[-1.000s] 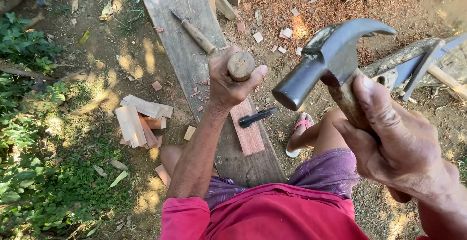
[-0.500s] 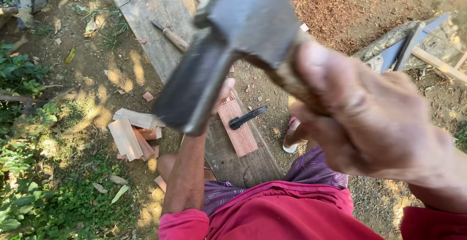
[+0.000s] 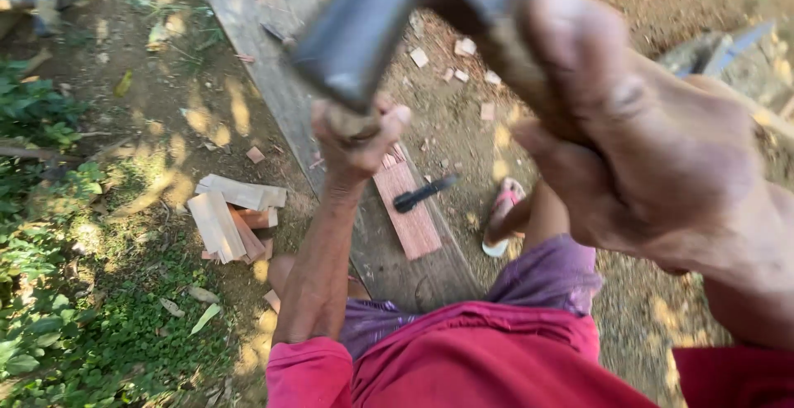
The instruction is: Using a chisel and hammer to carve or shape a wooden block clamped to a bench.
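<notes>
The right hand (image 3: 653,160) has its fingers wrapped tight round the wooden handle of a hammer (image 3: 389,19), the steel head raised close to the camera. Just below the head, the left hand (image 3: 360,139) is closed round a wooden peg (image 3: 347,122) above the plank (image 3: 273,69). A reddish wood piece (image 3: 409,213) and dark chisel (image 3: 423,194) lie on the plank; cut blocks (image 3: 231,218) are stacked on the ground beside it.

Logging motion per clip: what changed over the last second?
The hammer in the right hand swung from the right, up and across, so its head now sits just above the left hand. The left hand keeps gripping the wooden handle; the plank and the offcuts stayed put.
</notes>
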